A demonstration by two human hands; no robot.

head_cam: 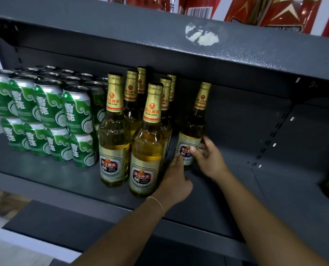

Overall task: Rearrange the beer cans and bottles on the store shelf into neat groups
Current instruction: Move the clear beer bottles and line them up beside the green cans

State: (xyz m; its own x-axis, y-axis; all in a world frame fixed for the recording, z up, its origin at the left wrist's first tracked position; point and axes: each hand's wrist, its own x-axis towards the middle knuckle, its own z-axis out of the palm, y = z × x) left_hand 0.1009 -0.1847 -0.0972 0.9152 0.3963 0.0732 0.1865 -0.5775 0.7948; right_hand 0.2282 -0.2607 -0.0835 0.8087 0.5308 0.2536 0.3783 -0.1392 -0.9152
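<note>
The shelf looks like dark grey painted metal with a matt, finely speckled finish; at twelve o'clock its upper board carries a torn white paper patch. The cans at nine o'clock are glossy green-printed metal with bare silvery tops. The bottles are clear, shiny glass with gold foil necks and smooth paper labels.
</note>
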